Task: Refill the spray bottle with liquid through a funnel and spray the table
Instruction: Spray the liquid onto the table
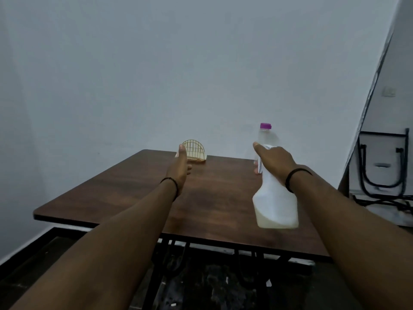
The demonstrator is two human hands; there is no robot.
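Note:
My right hand (pixel 276 161) grips the neck and trigger head of a white spray bottle (pixel 276 204), held in the air above the right side of the dark wooden table (pixel 138 198). A pale liquid fills the bottle's bottom part. Behind that hand a clear bottle with a purple cap (pixel 266 134) stands at the table's far right edge. My left hand (pixel 180 170) is stretched out over the far middle of the table, fingers straight, holding nothing. No funnel is in view.
A small gold wire holder (pixel 194 151) stands at the table's far edge, just beyond my left hand. A plain wall runs behind the table. Folded black metal frames (pixel 382 173) lean at the right. Dark floor lies below the table.

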